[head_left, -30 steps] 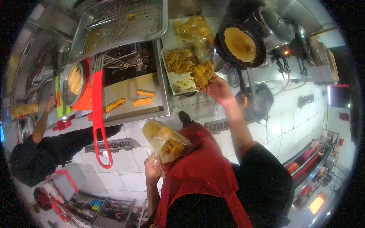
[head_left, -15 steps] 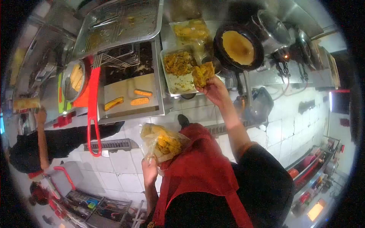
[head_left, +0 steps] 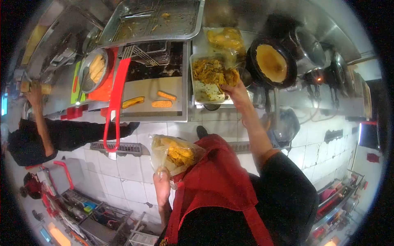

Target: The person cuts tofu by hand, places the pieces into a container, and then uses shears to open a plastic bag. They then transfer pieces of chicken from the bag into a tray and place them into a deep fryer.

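Observation:
My left hand grips the bottom of a clear plastic bag filled with yellow fried food, held in front of my red apron. With my arm stretched forward, my right hand holds a piece of fried food at the right edge of a rectangular steel tray that carries more fried pieces. A second bag of yellow food lies just beyond that tray.
A black pan with yellow batter sits right of the tray. A steel counter holds three fried sticks and a red-handled fryer basket. A large empty steel tray lies behind. Another person in black reaches up at left.
My right hand has lowered the fried piece back over the tray's edge. The view shifted right and down. The person at left raised an arm higher. The bag stays in my left hand.

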Demonstrator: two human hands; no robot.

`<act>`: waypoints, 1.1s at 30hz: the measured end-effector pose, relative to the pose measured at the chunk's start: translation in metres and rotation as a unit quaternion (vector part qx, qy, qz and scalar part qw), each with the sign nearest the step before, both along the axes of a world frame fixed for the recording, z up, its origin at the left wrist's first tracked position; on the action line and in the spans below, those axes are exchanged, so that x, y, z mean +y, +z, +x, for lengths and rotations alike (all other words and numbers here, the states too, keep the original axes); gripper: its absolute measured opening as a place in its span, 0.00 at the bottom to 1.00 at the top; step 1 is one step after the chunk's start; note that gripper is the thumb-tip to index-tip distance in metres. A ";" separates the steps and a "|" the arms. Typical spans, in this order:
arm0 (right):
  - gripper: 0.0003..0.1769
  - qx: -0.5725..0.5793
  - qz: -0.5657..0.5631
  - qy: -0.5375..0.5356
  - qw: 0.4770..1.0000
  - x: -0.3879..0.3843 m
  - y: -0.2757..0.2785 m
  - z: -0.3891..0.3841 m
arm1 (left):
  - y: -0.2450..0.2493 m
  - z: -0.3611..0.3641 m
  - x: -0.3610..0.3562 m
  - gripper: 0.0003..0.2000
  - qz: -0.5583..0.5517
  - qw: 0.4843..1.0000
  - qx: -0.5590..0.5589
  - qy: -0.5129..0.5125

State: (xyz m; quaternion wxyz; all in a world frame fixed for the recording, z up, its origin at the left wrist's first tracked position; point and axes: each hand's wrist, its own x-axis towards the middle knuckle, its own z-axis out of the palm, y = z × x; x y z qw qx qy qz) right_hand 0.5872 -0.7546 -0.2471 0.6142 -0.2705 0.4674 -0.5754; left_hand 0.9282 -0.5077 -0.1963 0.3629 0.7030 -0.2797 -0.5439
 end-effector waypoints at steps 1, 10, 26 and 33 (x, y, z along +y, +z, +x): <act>0.29 0.041 -0.036 0.000 0.998 -0.003 -0.006 -0.002 | -0.001 0.001 0.002 0.09 0.001 1.000 0.000 0.003; 0.27 0.204 -0.074 0.071 0.974 -0.026 -0.036 -0.001 | 0.000 0.002 0.004 0.09 -0.012 0.999 -0.025 0.033; 0.11 0.000 0.168 0.290 0.942 -0.105 -0.039 0.223 | -0.018 0.039 0.025 0.11 -0.038 0.995 -0.016 0.095; 0.10 -0.031 0.137 0.076 0.987 -0.193 -0.148 0.298 | -0.020 0.063 0.035 0.08 -0.013 0.994 -0.001 0.108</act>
